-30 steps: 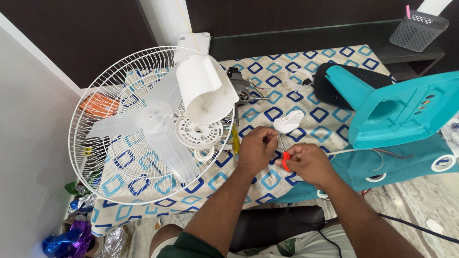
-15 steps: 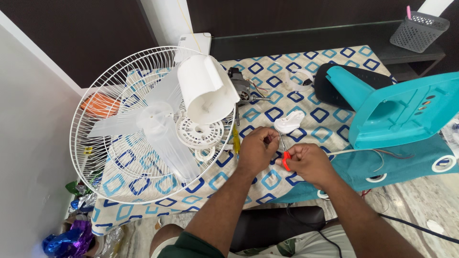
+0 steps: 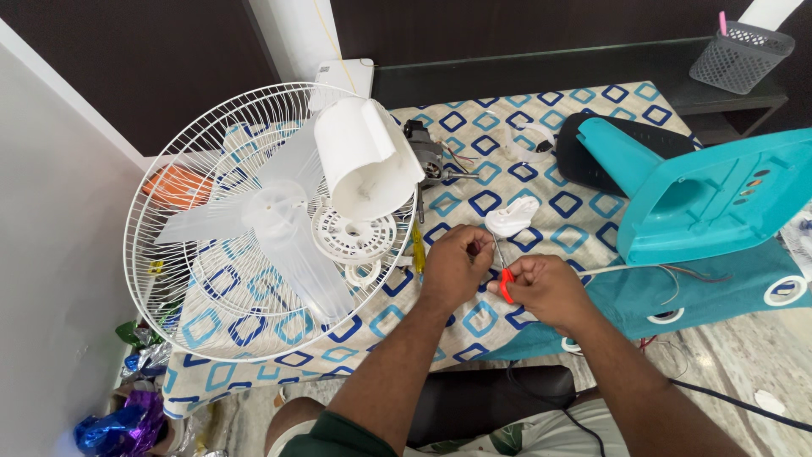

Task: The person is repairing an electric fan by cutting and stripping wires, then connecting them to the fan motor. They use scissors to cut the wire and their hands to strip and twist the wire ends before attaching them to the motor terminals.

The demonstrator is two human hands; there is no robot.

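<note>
Wire (image 3: 499,254) stays pinched between my closed left hand (image 3: 455,267) and right hand (image 3: 545,290), which grips a small red tool (image 3: 506,286), over the patterned cloth (image 3: 474,322) beside the fan guard (image 3: 211,211). Nothing has shifted, so I judge the fiddly wire work continues.

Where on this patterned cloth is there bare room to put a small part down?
Bare cloth lies at the near edge, beside the left hand. More lies between the motor and black base. Crowded: the fan grille on one side, the teal housing on the other.
</note>
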